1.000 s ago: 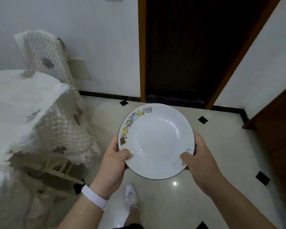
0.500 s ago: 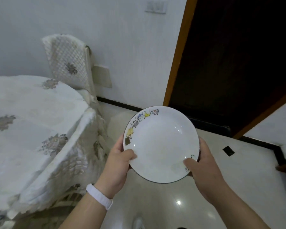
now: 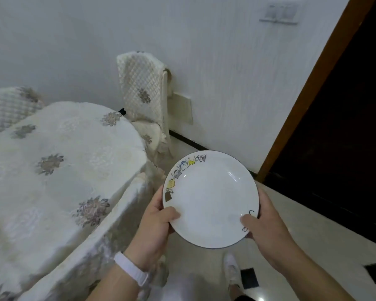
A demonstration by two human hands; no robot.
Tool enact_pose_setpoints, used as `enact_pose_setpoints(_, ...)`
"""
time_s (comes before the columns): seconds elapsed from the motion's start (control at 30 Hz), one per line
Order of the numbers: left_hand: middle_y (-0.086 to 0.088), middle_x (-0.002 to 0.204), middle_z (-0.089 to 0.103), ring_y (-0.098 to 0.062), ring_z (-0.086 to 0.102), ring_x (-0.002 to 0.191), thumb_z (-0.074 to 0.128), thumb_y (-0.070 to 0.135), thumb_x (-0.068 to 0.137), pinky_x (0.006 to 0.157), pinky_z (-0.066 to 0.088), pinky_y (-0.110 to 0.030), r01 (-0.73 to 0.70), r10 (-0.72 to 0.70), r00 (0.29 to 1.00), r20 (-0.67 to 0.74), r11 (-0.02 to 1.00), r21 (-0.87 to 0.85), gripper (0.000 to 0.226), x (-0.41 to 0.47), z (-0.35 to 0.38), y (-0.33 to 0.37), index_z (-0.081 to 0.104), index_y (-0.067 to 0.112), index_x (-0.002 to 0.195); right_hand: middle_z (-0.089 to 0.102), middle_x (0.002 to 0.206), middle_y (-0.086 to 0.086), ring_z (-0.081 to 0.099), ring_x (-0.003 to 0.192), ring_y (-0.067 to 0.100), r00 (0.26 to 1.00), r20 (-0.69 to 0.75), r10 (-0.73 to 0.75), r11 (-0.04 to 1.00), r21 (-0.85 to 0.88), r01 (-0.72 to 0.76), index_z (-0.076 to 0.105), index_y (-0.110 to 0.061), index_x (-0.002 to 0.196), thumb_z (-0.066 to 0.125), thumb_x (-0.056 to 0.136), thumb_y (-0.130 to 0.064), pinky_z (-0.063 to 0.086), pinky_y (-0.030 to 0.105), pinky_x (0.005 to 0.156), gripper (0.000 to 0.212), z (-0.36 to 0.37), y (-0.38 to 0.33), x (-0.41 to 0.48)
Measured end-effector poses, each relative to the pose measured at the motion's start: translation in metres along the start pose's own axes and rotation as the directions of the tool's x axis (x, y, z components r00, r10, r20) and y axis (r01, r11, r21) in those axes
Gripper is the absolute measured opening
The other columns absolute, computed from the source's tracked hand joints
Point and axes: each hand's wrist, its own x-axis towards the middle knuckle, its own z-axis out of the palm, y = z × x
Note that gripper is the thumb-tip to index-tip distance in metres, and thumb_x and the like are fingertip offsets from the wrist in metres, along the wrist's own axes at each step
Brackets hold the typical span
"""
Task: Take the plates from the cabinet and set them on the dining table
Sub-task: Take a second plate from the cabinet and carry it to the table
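The plate (image 3: pixel 213 200) looks like glossy glazed ceramic. A quilted, embroidered cloth (image 3: pixel 59 161) covers the table. The floor (image 3: pixel 326 242) is polished, reflective tile.

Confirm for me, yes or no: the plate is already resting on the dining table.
No, the plate is held in the air over the floor by the left hand and right hand, right of the dining table.
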Motion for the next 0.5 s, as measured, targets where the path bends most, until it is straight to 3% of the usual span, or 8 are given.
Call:
enact_pose_setpoints(0.13, -0.009, 0.119, 0.069, -0.039, 0.063, 0.108, 0.053, -0.003, 0.059, 0.086, 0.049, -0.054, -0.043, 0.037, 0.996, -0.079, 0.996, -0.075, 0.075, 0.037, 0.024, 0.025, 0.062, 0.036, 0.122, 0.067, 0.105, -0.025, 0.064, 0.104, 0.014, 0.992, 0.125, 0.004, 1.000, -0.019, -0.001, 0.049, -0.059, 0.116, 0.048, 0.083, 0.010, 0.059, 0.033, 0.068, 0.077, -0.021, -0.033, 0.060)
enact_pose_setpoints(0.23, -0.009, 0.118, 0.069, -0.035, 0.066, 0.104, 0.051, -0.005, 0.060, 0.078, 0.057, -0.048, -0.102, 0.083, 0.984, -0.160, 0.988, -0.113, 0.077, 0.062, 0.035, 0.042, 0.057, 0.028, 0.130, 0.068, 0.106, -0.019, 0.066, 0.101, 0.015, 0.977, 0.214, -0.006, 1.000, -0.014, 0.010, 0.051, -0.049, 0.122, 0.048, 0.084, 0.011, 0.059, 0.033, 0.067, 0.071, -0.026, -0.053, 0.106)
enact_pose_setpoints(0.37, -0.013, 0.122, 0.067, -0.043, 0.063, 0.106, 0.048, -0.010, 0.065, 0.081, 0.051, -0.066, -0.152, 0.098, 0.950, -0.298, 0.975, -0.162, 0.078, 0.068, 0.025, 0.051, 0.054, 0.026, 0.134, 0.068, 0.107, -0.015, 0.067, 0.098, 0.013, 0.931, 0.365, -0.004, 0.998, -0.056, 0.026, 0.051, -0.046, 0.123, 0.046, 0.084, 0.012, 0.060, 0.034, 0.067, 0.070, -0.003, -0.068, 0.148)
enact_pose_setpoints(0.5, -0.013, 0.113, 0.071, -0.039, 0.068, 0.095, 0.032, -0.024, 0.076, 0.062, 0.059, -0.043, -0.193, 0.064, 0.888, -0.455, 0.951, -0.243, 0.074, 0.058, -0.011, 0.060, 0.062, 0.027, 0.121, 0.067, 0.096, -0.025, 0.067, 0.088, 0.004, 0.838, 0.544, 0.031, 0.995, -0.101, 0.028, 0.049, -0.049, 0.119, 0.045, 0.085, 0.014, 0.059, 0.029, 0.064, 0.072, 0.048, -0.076, 0.168)
